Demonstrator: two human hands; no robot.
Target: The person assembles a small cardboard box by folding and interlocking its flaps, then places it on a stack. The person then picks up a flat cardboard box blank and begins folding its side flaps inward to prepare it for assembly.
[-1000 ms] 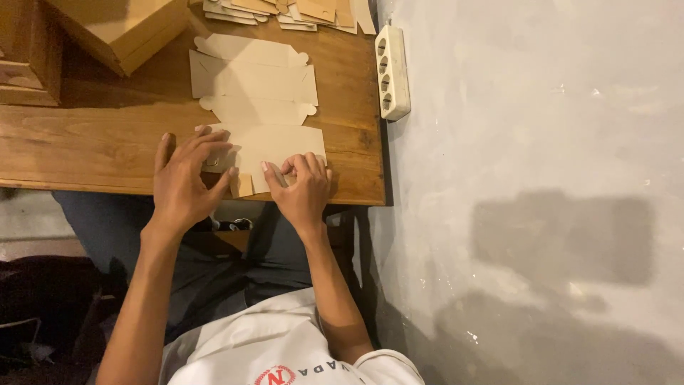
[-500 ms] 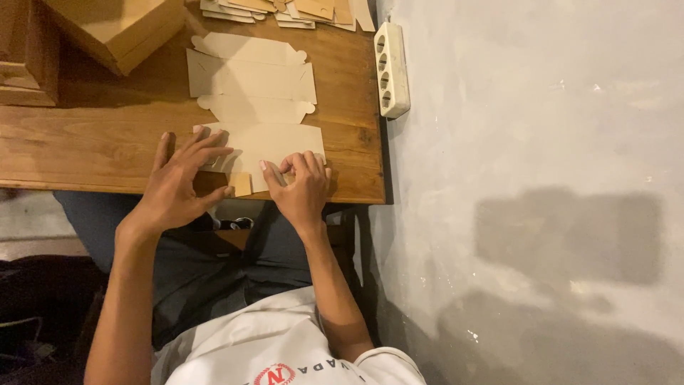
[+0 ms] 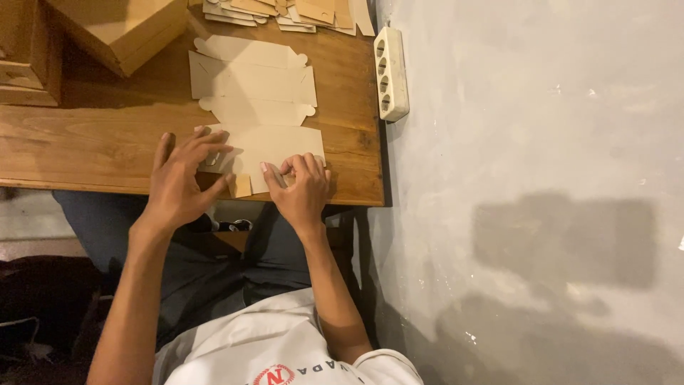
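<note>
Down at the near edge of the wooden worktop (image 3: 85,142), a flat die-cut cardboard blank (image 3: 256,100) lies unfolded, its near panel reaching the worktop's edge so the hands can work it close to the body. Left hand (image 3: 182,185): fingers spread, tips pressing the blank's near-left part flat against the wood, seemingly to pin it. Right hand (image 3: 299,189): fingers curled together on the near-right edge of the same panel, tips bent over the fold line; neither hand closes around anything, both press on card. A small tab (image 3: 243,185) sticks out over the worktop's edge between the hands. Far side of the blank lies free, flaps outspread, toward the back of the worktop.

Back-left corner: made-up cardboard boxes (image 3: 121,25), set out of the way. Back edge, centre to right: loose stack of more flat blanks (image 3: 285,11). Along the right edge, a white power strip (image 3: 391,71) rests, half over the side. Grey floor (image 3: 534,178) beyond.
</note>
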